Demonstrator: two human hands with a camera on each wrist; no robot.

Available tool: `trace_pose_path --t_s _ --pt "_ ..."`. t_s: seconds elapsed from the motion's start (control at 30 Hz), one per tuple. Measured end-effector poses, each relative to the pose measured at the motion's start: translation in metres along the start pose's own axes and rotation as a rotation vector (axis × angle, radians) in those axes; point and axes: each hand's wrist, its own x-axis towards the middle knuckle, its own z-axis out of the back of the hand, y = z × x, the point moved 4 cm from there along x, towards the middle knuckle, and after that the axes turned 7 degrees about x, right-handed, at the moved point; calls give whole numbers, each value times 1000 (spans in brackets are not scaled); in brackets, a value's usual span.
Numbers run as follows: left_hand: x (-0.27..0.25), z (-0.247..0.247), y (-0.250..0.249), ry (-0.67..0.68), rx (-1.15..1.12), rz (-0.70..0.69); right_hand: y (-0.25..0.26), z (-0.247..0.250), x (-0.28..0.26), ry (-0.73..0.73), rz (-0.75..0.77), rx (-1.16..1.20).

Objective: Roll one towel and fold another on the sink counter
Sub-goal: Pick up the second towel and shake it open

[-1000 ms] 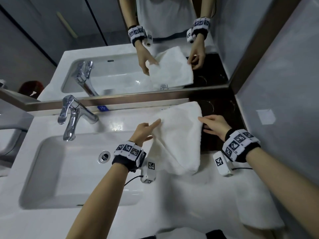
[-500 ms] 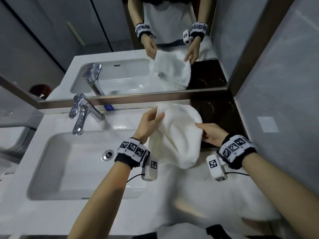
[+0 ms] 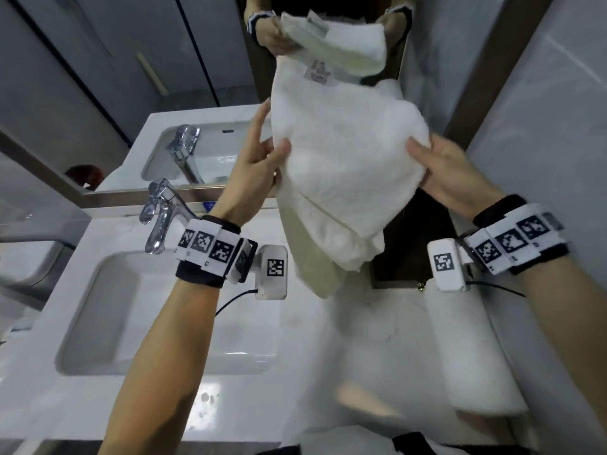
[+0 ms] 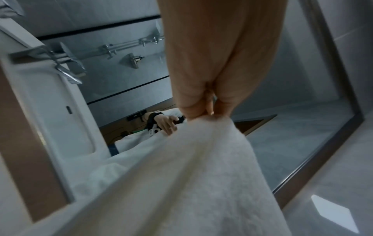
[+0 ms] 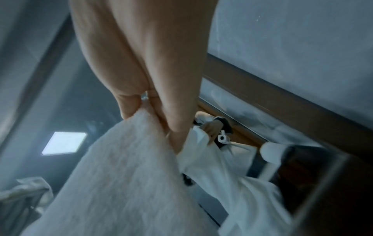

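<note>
A white towel (image 3: 341, 178) hangs in the air in front of the mirror, folded over itself, its lower end dangling above the counter. My left hand (image 3: 259, 159) pinches its left edge, thumb on the front; in the left wrist view the fingers (image 4: 193, 110) close on the towel (image 4: 181, 183). My right hand (image 3: 437, 169) grips the right edge, and in the right wrist view its fingers (image 5: 175, 126) pinch the towel (image 5: 121, 175). A second white towel (image 3: 469, 356) lies rolled on the counter at the right, under my right wrist.
The white sink basin (image 3: 98, 323) and chrome faucet (image 3: 161, 218) sit at the left. The mirror (image 3: 131, 77) runs along the back, with a dark recess (image 3: 414, 244) behind the towel. A grey wall (image 3: 542, 159) closes the right side. More white cloth (image 3: 345, 438) lies at the counter's near edge.
Both hands have lifted the towel off the counter and raised it in front of the mirror; a second ago it lay flat with the hands on its far edges.
</note>
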Motion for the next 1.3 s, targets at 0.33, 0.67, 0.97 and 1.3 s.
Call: trace_pose_path --t_s 0.33,0.67,0.97,1.3 --pt "-12 8 -60 88 -135 -268 86 -31 -28 115 313 -264" --pt "3 3 -19 273 163 -56 58 -10 8 44 91 -235" --pt "34 11 101 70 33 385 -56 58 52 -240 -216 -156" --pt "29 -7 224 -79 169 730 -147 86 43 -453 -518 -267"
